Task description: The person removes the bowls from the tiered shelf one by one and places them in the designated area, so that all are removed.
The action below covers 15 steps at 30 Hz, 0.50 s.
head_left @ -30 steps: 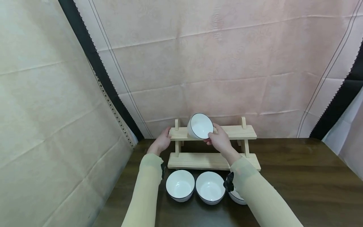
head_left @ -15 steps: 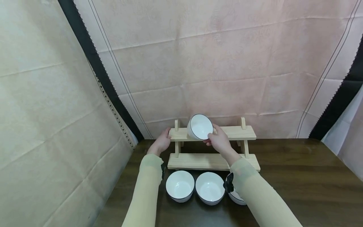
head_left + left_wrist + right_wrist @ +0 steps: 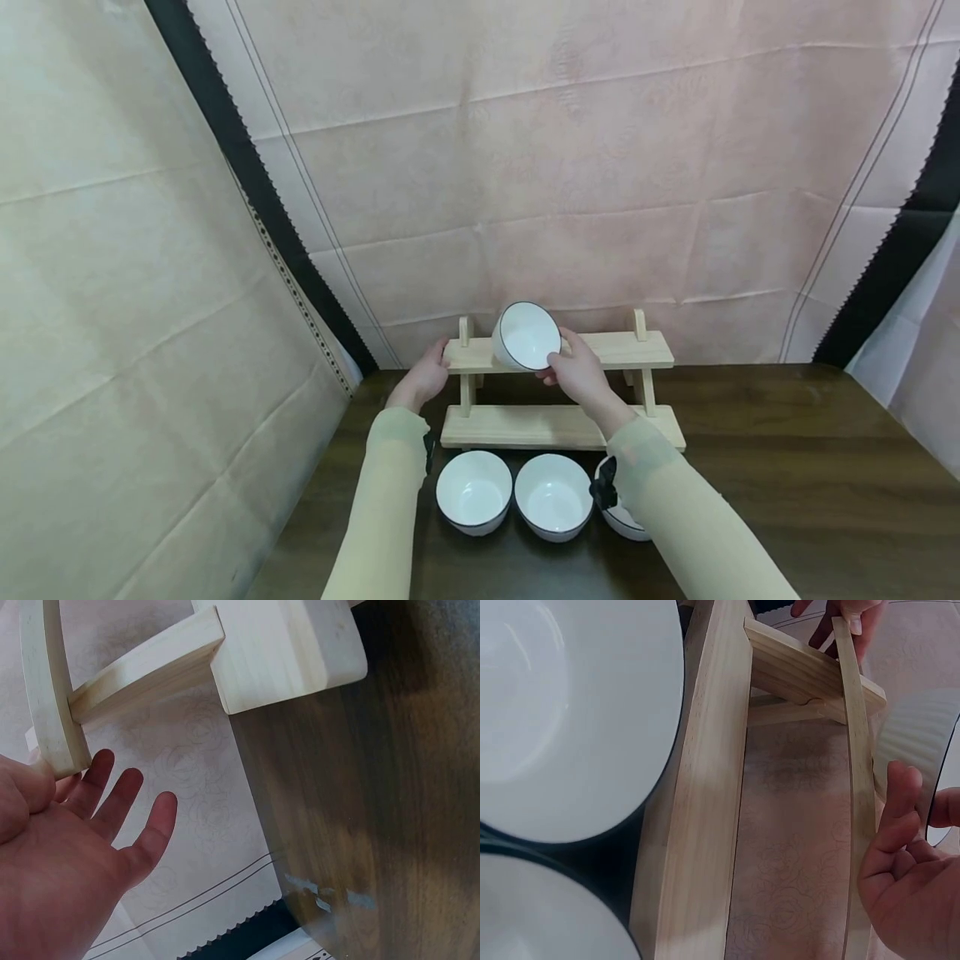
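Observation:
A two-tier shelf of pale wood [image 3: 555,427] stands near the back of the dark table. My left hand [image 3: 426,377] grips the left end of its upper board; in the left wrist view, the thumb side of that hand [image 3: 67,847] meets the board end [image 3: 56,697] while other fingers extend apart. My right hand [image 3: 581,371] pinches the rim of a white, dark-rimmed bowl [image 3: 527,336]. This bowl is tilted, its inside facing the head camera, at the left half of the upper board. The right wrist view shows ribs on its outside [image 3: 911,739]. Whether its base touches the board is unclear.
Three more white bowls stand in a row before the shelf: a left bowl [image 3: 474,492], a middle bowl [image 3: 553,497] and a right bowl [image 3: 626,521] partly hidden by my right sleeve. Pale cloth [image 3: 570,183] hangs behind the table [image 3: 780,467].

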Available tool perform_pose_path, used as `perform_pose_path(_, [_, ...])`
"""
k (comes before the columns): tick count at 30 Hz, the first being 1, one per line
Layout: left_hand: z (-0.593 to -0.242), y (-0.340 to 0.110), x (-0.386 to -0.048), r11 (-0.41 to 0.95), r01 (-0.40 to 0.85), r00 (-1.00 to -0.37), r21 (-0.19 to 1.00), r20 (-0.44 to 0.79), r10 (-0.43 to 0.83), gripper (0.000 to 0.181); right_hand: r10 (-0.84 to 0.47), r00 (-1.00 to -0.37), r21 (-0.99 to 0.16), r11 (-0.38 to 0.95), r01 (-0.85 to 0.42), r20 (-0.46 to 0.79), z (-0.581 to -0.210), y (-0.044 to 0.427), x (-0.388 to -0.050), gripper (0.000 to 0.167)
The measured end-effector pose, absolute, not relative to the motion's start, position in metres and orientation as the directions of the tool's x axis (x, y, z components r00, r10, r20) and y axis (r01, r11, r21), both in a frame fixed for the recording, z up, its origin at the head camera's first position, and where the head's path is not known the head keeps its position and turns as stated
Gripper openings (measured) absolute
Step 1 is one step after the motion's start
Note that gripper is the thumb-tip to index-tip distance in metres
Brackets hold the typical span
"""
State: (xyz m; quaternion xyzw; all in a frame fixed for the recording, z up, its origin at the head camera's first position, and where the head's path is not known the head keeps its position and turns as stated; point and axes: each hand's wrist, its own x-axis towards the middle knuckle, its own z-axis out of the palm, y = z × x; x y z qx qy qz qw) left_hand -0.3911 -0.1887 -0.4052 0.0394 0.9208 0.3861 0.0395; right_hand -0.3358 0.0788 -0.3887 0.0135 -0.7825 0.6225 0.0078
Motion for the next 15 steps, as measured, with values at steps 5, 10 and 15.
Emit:
perform_pose_path(5, [-0.4045,-0.1884,-0.3902,0.678,0.045,-0.994,0.734,-0.037,0.107,0.053,-0.013,-0.999,-0.971,0.237,-0.043,0.041,-0.3877,0.0789,-0.3359,0.059])
perform_pose_path(10, [-0.4047,-0.1884,-0.3892,0.678,0.044,-0.994,0.734,-0.036,0.103,0.053,-0.020,-0.999,-0.972,0.230,-0.045,0.041,-0.3888,0.0793,-0.3365,0.060])
perform_pose_path(15, [-0.4068,-0.1893,-0.3891,0.671,0.035,-0.994,0.741,-0.047,0.104,0.054,-0.024,-0.999,-0.978,0.207,-0.041,0.037,-0.3901,0.0783,-0.3356,0.059])
